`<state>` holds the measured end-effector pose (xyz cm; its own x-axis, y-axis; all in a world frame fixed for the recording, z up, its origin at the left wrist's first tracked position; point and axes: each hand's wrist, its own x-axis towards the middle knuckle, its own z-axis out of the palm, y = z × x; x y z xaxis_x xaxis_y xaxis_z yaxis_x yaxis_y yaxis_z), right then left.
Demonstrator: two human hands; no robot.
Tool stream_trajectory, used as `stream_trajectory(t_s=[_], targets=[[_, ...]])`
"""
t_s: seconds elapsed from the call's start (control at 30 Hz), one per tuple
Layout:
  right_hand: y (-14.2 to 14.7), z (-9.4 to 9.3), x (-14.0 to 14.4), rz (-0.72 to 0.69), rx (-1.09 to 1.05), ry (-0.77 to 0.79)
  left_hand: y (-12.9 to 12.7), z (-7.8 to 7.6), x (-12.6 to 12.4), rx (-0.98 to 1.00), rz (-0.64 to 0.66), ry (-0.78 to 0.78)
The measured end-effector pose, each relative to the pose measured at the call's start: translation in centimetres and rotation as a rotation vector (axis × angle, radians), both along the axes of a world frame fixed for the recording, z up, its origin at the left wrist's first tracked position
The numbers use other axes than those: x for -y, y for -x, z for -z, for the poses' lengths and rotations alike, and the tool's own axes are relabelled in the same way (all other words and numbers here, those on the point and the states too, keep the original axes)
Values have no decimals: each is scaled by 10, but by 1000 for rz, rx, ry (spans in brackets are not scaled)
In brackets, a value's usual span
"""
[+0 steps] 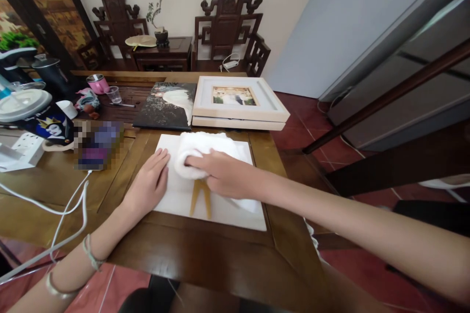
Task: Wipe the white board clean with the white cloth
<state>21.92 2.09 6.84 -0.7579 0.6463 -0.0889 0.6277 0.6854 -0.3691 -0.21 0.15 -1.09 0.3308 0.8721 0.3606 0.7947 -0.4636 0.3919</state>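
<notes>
A flat white board (176,200) lies on the wooden table in front of me. My right hand (220,171) grips a bunched white towel (209,144) on the board, fingers tucked into its fold. Part of the towel trails toward the board's right side. Below the towel, a tan, upside-down V shape (200,200) shows on the board; its upper end is hidden, and I cannot tell whether it is raised or flat. My left hand (150,178) lies with fingers stretched out on the board's left edge, holding nothing.
Behind the board lie a dark picture panel (165,105) and cream picture frames (240,102). At left are a blurred-out phone-like item (99,144), white cables (82,200), a white power strip (22,151), a pink mug (97,83) and a clear cup (113,94).
</notes>
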Motion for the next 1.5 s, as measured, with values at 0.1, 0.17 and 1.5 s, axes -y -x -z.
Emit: stream_trajectory(t_s=[0.1, 0.17, 1.5], targets=[[23, 0, -25, -48, -68, 16, -3, -6, 1, 6, -6, 17], [41, -1, -41, -60, -124, 26, -4, -9, 1, 19, 2, 18], [-81, 20, -9, 135, 3, -39, -4, -4, 0, -1, 1, -1]])
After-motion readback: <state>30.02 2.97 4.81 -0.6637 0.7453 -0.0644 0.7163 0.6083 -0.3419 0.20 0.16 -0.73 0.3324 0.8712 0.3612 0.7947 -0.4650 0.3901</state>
